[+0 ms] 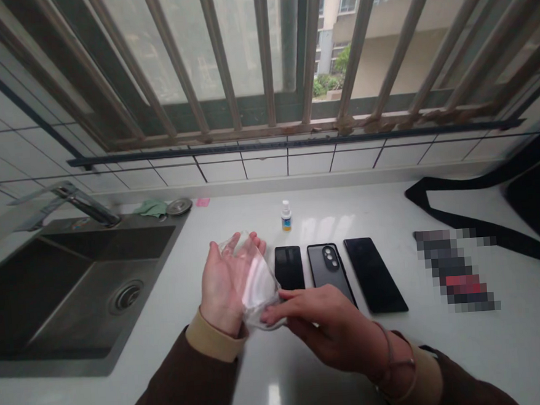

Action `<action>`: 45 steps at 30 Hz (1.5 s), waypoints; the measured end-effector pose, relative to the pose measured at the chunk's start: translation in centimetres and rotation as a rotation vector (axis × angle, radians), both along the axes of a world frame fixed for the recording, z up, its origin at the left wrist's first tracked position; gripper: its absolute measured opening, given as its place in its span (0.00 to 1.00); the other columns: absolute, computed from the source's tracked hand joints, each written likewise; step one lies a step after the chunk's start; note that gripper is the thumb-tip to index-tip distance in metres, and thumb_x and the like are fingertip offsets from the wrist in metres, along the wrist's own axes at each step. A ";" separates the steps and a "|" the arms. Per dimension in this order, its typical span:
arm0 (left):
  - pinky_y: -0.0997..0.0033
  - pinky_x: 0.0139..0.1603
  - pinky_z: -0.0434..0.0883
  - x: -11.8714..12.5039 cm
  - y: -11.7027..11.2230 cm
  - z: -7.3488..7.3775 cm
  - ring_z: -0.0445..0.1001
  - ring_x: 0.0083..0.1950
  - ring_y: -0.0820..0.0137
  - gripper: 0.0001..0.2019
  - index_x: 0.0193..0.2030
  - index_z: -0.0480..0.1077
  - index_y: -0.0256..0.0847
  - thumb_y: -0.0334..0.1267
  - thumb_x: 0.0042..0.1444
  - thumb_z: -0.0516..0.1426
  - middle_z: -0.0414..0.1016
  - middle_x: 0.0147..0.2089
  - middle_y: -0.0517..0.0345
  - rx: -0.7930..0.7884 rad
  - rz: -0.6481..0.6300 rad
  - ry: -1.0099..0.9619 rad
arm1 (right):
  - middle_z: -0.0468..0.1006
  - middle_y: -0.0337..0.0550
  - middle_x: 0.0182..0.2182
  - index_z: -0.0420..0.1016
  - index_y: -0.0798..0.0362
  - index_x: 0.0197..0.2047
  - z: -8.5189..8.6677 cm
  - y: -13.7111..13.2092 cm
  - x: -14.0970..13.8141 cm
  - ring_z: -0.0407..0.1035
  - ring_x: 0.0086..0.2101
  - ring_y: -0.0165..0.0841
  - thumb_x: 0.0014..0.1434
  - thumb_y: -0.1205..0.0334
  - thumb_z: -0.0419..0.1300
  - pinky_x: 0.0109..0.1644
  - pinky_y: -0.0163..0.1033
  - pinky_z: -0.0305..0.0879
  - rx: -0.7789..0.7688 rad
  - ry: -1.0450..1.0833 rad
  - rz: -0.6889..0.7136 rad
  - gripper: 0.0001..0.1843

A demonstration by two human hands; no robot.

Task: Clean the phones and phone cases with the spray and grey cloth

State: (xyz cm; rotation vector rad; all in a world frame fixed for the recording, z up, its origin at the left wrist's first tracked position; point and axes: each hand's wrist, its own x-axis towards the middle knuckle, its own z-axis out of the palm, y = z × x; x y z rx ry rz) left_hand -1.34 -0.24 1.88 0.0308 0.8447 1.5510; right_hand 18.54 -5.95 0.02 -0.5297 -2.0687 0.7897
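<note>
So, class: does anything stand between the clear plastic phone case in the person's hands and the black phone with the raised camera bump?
Yes: a plain black phone lies flat between the clear plastic case and the black camera-bump phone, and the right hand overlaps that phone's lower end.

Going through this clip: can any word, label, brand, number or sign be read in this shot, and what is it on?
No text here can be read well enough to quote.
The label on the small bottle: blue and yellow print, too small to read.
The phone with the camera bump: no legible brand.
The sticker on the sink rim: too small to read.
The pixelated object: blurred out, unreadable.
The clear plastic piece: no legible print.
</note>
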 end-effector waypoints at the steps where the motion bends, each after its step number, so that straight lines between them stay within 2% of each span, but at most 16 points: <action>1: 0.52 0.51 0.84 -0.2 0.1 0.1 0.84 0.50 0.57 0.24 0.48 0.70 0.38 0.55 0.78 0.42 0.78 0.50 0.38 0.011 0.033 -0.007 | 0.90 0.39 0.48 0.83 0.47 0.57 0.1 0.0 0.2 0.87 0.44 0.31 0.74 0.68 0.59 0.58 0.37 0.82 -0.081 0.052 -0.068 0.15; 3: 0.52 0.52 0.84 -0.3 0.2 0.3 0.84 0.50 0.58 0.25 0.49 0.69 0.39 0.58 0.78 0.43 0.78 0.51 0.38 0.036 0.087 -0.003 | 0.90 0.42 0.47 0.85 0.46 0.56 0.2 0.4 0.6 0.87 0.43 0.33 0.76 0.64 0.58 0.49 0.36 0.84 -0.200 0.140 -0.295 0.14; 5: 0.51 0.55 0.83 -0.1 0.0 0.7 0.83 0.51 0.59 0.25 0.49 0.69 0.40 0.60 0.77 0.44 0.77 0.50 0.40 0.075 0.142 0.037 | 0.90 0.45 0.49 0.86 0.47 0.54 -0.1 1.0 0.9 0.86 0.47 0.37 0.77 0.60 0.57 0.49 0.40 0.84 -0.271 0.185 -0.529 0.15; 8: 0.48 0.61 0.80 0.6 -0.6 1.1 0.82 0.53 0.59 0.27 0.48 0.70 0.43 0.62 0.76 0.43 0.78 0.48 0.44 0.172 0.246 0.133 | 0.90 0.47 0.50 0.86 0.48 0.56 -0.8 1.8 0.8 0.86 0.50 0.41 0.77 0.56 0.58 0.54 0.46 0.84 -0.300 0.168 -0.658 0.15; 11: 0.43 0.65 0.77 1.7 -1.2 1.0 0.81 0.54 0.58 0.27 0.49 0.73 0.45 0.63 0.76 0.42 0.79 0.47 0.47 0.308 0.277 0.234 | 0.88 0.47 0.55 0.83 0.48 0.61 -1.6 1.7 0.0 0.84 0.54 0.40 0.77 0.59 0.58 0.60 0.47 0.82 -0.221 0.113 -0.562 0.17; 15: 0.42 0.67 0.74 2.5 -1.5 0.2 0.80 0.54 0.59 0.27 0.50 0.73 0.47 0.68 0.71 0.51 0.79 0.47 0.50 0.418 0.337 0.316 | 0.85 0.48 0.60 0.79 0.50 0.63 -2.3 0.6 -1.2 0.80 0.60 0.38 0.76 0.69 0.55 0.69 0.49 0.75 0.024 -0.028 -0.317 0.18; 18: 0.41 0.68 0.73 2.1 -1.2 -0.3 0.79 0.55 0.59 0.27 0.50 0.72 0.46 0.68 0.70 0.52 0.78 0.47 0.49 0.329 0.387 0.309 | 0.85 0.48 0.59 0.78 0.52 0.62 -2.1 0.0 -1.5 0.80 0.60 0.38 0.75 0.73 0.55 0.75 0.56 0.66 0.173 -0.123 -0.175 0.18; 20: 0.40 0.67 0.74 1.5 -0.9 -0.4 0.79 0.54 0.58 0.27 0.49 0.71 0.46 0.68 0.70 0.51 0.77 0.48 0.48 0.217 0.373 0.287 | 0.87 0.47 0.56 0.77 0.52 0.62 -1.6 -0.3 -1.3 0.82 0.57 0.37 0.74 0.73 0.56 0.73 0.52 0.69 0.163 -0.112 -0.110 0.18; 23: 0.39 0.65 0.75 0.8 -0.6 -0.4 0.79 0.52 0.58 0.27 0.50 0.70 0.47 0.70 0.69 0.52 0.76 0.48 0.48 0.148 0.354 0.283 | 0.90 0.42 0.48 0.81 0.49 0.59 -0.7 -0.5 -0.6 0.86 0.45 0.33 0.75 0.68 0.58 0.56 0.39 0.81 -0.011 -0.004 -0.090 0.15; 25: 0.40 0.65 0.75 0.6 -0.4 -0.3 0.78 0.51 0.60 0.26 0.51 0.71 0.48 0.69 0.67 0.55 0.74 0.48 0.51 0.190 0.363 0.298 | 0.90 0.41 0.44 0.84 0.47 0.57 -0.2 -0.3 -0.2 0.86 0.39 0.33 0.75 0.63 0.58 0.44 0.35 0.81 -0.189 0.075 -0.219 0.14; 28: 0.41 0.67 0.75 0.6 -0.5 -0.2 0.77 0.48 0.65 0.24 0.52 0.71 0.49 0.67 0.65 0.60 0.72 0.46 0.56 0.282 0.351 0.334 | 0.90 0.47 0.44 0.86 0.49 0.53 -0.5 0.8 0.4 0.84 0.42 0.38 0.76 0.53 0.57 0.45 0.40 0.80 -0.429 0.158 -0.511 0.17; 31: 0.41 0.66 0.75 1.1 -0.8 -0.3 0.77 0.47 0.66 0.22 0.54 0.70 0.51 0.62 0.64 0.65 0.71 0.45 0.59 0.352 0.329 0.408 | 0.88 0.50 0.43 0.87 0.52 0.51 -1.9 2.2 0.6 0.82 0.42 0.42 0.75 0.45 0.58 0.46 0.45 0.79 -0.617 0.172 -0.595 0.22; 35: 0.47 0.65 0.77 1.8 -1.6 -0.7 0.79 0.48 0.68 0.21 0.57 0.71 0.54 0.53 0.63 0.69 0.70 0.48 0.61 0.508 0.298 0.580 | 0.86 0.47 0.41 0.86 0.51 0.52 -3.3 2.6 -0.1 0.79 0.40 0.40 0.71 0.40 0.61 0.43 0.44 0.79 -0.875 0.264 -0.472 0.25; 39: 0.52 0.64 0.77 1.7 -1.8 -1.2 0.81 0.47 0.68 0.20 0.53 0.73 0.48 0.49 0.61 0.72 0.73 0.48 0.59 0.609 0.312 0.818 | 0.85 0.45 0.39 0.86 0.52 0.50 -3.4 2.0 -0.9 0.78 0.38 0.36 0.68 0.38 0.65 0.42 0.41 0.78 -1.081 0.421 -0.313 0.25; 42: 0.56 0.62 0.78 0.6 -1.2 -1.1 0.81 0.48 0.67 0.21 0.54 0.71 0.46 0.47 0.60 0.72 0.75 0.51 0.56 0.598 0.369 0.992 | 0.84 0.44 0.37 0.86 0.52 0.49 -3.0 1.7 -0.8 0.77 0.37 0.35 0.68 0.38 0.66 0.42 0.41 0.77 -1.092 0.401 -0.243 0.25; 45: 0.62 0.55 0.78 -0.9 -0.6 -0.4 0.81 0.52 0.65 0.28 0.58 0.68 0.46 0.47 0.57 0.73 0.79 0.55 0.50 0.487 0.357 1.191 | 0.84 0.44 0.36 0.87 0.52 0.49 -2.3 1.2 -0.5 0.77 0.37 0.36 0.70 0.41 0.65 0.44 0.42 0.77 -0.998 0.215 -0.044 0.22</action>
